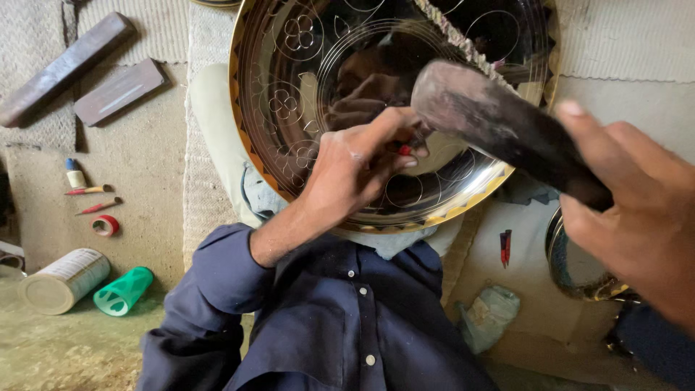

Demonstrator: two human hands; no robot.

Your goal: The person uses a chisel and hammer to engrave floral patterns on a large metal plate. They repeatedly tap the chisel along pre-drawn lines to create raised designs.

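A large shiny metal tray (pixel 289 87) with engraved flower patterns and a gold zigzag rim rests on my lap. My left hand (pixel 355 166) presses on the tray's surface and pinches a small red-tipped tool (pixel 404 150) against the metal. My right hand (pixel 637 210) grips the dark handle of a worn wooden mallet (pixel 492 123), whose head hangs just above the tool and the tray. My dark blue shirt sleeve covers the left forearm.
Two flat dark bars (pixel 119 90) lie at the upper left. On the floor at left are a small bottle (pixel 74 174), red-handled tools (pixel 98 206), a tape ring (pixel 106 226), a tin can (pixel 64 281) and a green cup (pixel 123 291). Another metal dish (pixel 572 264) sits at right.
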